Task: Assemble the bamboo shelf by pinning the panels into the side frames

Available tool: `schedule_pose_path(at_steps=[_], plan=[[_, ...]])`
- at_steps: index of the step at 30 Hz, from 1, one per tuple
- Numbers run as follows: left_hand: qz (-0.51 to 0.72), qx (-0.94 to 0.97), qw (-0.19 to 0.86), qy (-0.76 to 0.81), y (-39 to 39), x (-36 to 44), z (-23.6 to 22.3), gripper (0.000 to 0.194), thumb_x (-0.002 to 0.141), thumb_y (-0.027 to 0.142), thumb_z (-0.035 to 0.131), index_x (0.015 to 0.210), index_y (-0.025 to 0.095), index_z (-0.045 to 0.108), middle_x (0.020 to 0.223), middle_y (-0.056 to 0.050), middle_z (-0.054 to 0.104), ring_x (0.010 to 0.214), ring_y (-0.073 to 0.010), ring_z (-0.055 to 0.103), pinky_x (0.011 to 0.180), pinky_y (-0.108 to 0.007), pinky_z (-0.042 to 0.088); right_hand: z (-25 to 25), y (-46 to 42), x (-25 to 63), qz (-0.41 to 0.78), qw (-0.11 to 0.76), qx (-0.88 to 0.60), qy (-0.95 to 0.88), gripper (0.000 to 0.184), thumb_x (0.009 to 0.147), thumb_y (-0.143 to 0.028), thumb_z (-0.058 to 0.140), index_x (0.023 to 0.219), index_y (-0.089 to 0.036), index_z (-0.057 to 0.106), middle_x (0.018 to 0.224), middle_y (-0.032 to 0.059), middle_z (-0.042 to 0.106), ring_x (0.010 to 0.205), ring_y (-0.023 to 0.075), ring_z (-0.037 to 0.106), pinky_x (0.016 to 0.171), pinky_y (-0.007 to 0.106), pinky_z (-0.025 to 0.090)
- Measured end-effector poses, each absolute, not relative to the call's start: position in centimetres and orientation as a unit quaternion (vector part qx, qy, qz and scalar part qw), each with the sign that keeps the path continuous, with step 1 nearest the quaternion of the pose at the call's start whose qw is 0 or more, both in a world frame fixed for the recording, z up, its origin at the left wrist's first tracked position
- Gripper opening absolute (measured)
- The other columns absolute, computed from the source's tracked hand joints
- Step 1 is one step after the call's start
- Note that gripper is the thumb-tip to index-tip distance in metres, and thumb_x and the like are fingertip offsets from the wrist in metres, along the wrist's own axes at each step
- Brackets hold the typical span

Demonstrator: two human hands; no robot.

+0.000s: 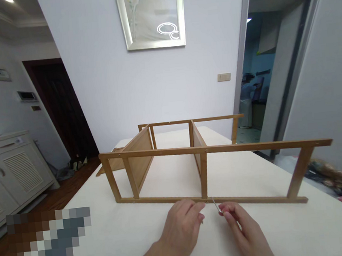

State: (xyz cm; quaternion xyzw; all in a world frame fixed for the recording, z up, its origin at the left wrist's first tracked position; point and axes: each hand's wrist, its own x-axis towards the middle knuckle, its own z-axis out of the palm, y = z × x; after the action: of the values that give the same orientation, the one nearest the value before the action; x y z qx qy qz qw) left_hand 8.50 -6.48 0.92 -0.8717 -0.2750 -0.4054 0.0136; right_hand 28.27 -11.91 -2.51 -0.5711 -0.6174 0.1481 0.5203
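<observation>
A wooden shelf frame (264, 146) lies on its side across the white table (87, 234), with two panels set between its side frames. My right hand (242, 228) pinches a thin metal hex key (216, 205) between thumb and fingertips. The key's far end reaches the lower front rail, close to the foot of the middle upright (204, 175). Beside it, my left hand (181, 226) is closed, back upward, with its fingertips near that same rail. A tiny piece shows under its fingers, too small to name.
Another flat wooden piece (113, 162) lies behind the frame's left end. Cloth items (341, 175) are heaped past the table's right edge. A white cabinet (13, 169) stands at left. Through the doorway at right, a person (247, 95) stands in another room.
</observation>
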Motion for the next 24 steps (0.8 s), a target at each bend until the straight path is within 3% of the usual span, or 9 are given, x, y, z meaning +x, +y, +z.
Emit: schedule_pose_path(at_steps=[3,7,13,19,24], plan=[[-0.415,-0.878,0.058,-0.231,-6.6,10.7,2.8,0.026,0.092,0.014,0.049,0.116,0.018,0.059,0.088,-0.006,0.069,0.079,-0.0196,0.064,0.071,-0.035,0.055,-1.1,-11.8,27.4,0.094,0.519,-0.543,-0.653,0.015,0.098,-0.033,0.044,0.097,-0.024,0.056,0.093,0.0047,0.066,0.087,0.0197,0.064,0.076,0.031,0.053],[-0.457,-0.870,0.065,-0.173,-6.1,12.4,4.3,0.018,0.092,0.014,0.049,0.106,0.017,0.060,0.082,-0.005,0.069,0.073,-0.0191,0.063,0.066,-0.035,0.054,1.5,-11.7,26.9,0.021,0.540,-0.512,-0.668,0.012,0.099,-0.025,0.041,0.095,-0.024,0.052,0.086,0.0018,0.060,0.076,0.0162,0.059,0.068,0.027,0.050],[-0.538,-0.826,0.051,-0.158,-5.2,12.6,6.7,0.031,0.088,0.011,0.056,0.119,0.016,0.055,0.094,-0.008,0.070,0.086,-0.0203,0.063,0.077,-0.037,0.054,5.8,-11.1,26.7,-0.073,0.565,-0.465,-0.677,0.012,0.098,-0.015,0.040,0.093,-0.022,0.049,0.084,0.0024,0.054,0.077,0.0158,0.054,0.068,0.027,0.046],[-0.606,-0.769,0.112,-0.170,-3.6,12.2,10.7,0.050,0.084,0.025,0.067,0.129,0.016,0.047,0.113,-0.014,0.063,0.110,-0.0269,0.058,0.094,-0.044,0.050,9.2,-10.1,26.5,-0.123,0.574,-0.448,-0.675,0.013,0.098,-0.013,0.040,0.091,-0.021,0.047,0.084,0.0027,0.051,0.076,0.0162,0.051,0.068,0.028,0.044],[-0.543,-0.806,0.112,-0.209,-2.4,12.1,12.6,0.051,0.087,0.039,0.061,0.130,0.015,0.045,0.121,-0.014,0.062,0.119,-0.0278,0.055,0.110,-0.051,0.036,10.4,-9.5,26.5,-0.113,0.584,-0.456,-0.662,0.015,0.099,-0.015,0.040,0.087,-0.022,0.047,0.079,0.0006,0.050,0.069,0.0148,0.049,0.061,0.027,0.041]])
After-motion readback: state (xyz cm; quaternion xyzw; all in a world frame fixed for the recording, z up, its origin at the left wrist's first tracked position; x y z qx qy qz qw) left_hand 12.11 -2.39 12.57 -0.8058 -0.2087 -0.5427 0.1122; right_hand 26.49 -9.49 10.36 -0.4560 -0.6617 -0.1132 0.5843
